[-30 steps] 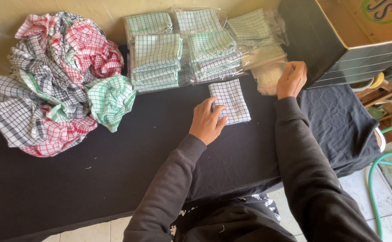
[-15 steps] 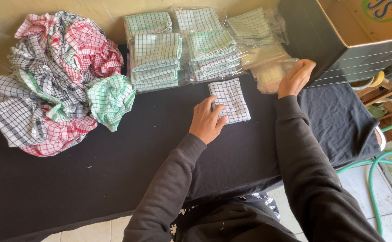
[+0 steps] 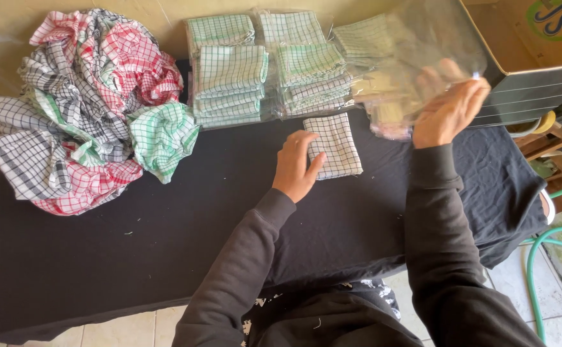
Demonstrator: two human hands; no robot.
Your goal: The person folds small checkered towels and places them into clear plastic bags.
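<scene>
Black cloth (image 3: 165, 257) is spread over the whole table, and everything else is laid upon it. At the far left corner a large loose heap of checked cloths (image 3: 82, 109) is piled, in red, grey, green and white, crumpled and unfolded. Along the far edge, near the middle, stacks of folded checked cloths in clear wrappers (image 3: 262, 67) are ranged side by side in two rows, mostly green and white. At the far right a big cardboard box (image 3: 538, 32) is set on a dark ribbed case, just beyond the table's corner. A green hose (image 3: 541, 257) is seen curving over the tiled floor at the lower right.

Dark long sleeves are worn on both arms, which are stretched forward from the bottom of the view. A clear plastic bag (image 3: 422, 58) is held up off the table by the right hand (image 3: 448, 112), raised in front of the wrapped stacks; the bag is blurred, and the fingers appear closed on its lower edge, though the exact pinch cannot be made out. A few more empty clear bags (image 3: 390, 119) are lying just below it on the cloth.

A single folded grey-and-white checked cloth (image 3: 335, 144) is lying flat just in front of the wrapped stacks. Its left edge is pressed down by the left hand (image 3: 297, 167), with the fingers laid flat and slightly spread on it, nothing being gripped.
</scene>
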